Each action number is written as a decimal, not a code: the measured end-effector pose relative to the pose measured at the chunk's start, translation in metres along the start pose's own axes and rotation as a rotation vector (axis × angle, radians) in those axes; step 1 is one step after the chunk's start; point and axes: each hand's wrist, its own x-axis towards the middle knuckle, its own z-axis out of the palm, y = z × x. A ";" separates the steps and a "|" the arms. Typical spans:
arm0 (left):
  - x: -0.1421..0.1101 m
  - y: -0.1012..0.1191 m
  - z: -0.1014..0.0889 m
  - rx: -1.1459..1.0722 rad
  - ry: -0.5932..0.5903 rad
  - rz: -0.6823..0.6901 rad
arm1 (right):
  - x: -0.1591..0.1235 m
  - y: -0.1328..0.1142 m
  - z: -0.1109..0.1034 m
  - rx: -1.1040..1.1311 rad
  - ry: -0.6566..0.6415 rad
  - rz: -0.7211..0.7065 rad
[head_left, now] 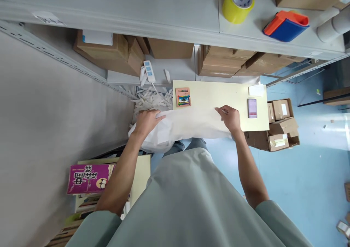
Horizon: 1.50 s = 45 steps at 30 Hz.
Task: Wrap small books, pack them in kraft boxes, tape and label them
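Note:
A thin, see-through white plastic film (191, 124) stretches between my two hands across the front of the pale yellow tabletop (210, 90). My left hand (147, 123) grips its left end, thumb pointing right, with a bunched part hanging below. At the other end, my right hand (229, 118) is closed in a pinch on the film, over the tabletop; a small pale bit shows between its fingers. Behind the film lies a small book (183, 97) with a tree picture on its cover. A phone (252, 108) rests right of my right hand, below a white paper (256, 90).
A grey shelf (123, 6) runs above, bearing yellow tape (237, 4) and a red-blue tape dispenser (286, 25). Cardboard boxes (226, 59) and a power strip (149, 72) sit beneath. More boxes (281, 124) stand right. A purple book (90, 178) tops a stack at lower left.

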 end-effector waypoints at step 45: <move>0.113 0.200 0.247 0.023 -0.055 0.162 | 0.087 0.231 0.061 -0.422 -0.278 -0.223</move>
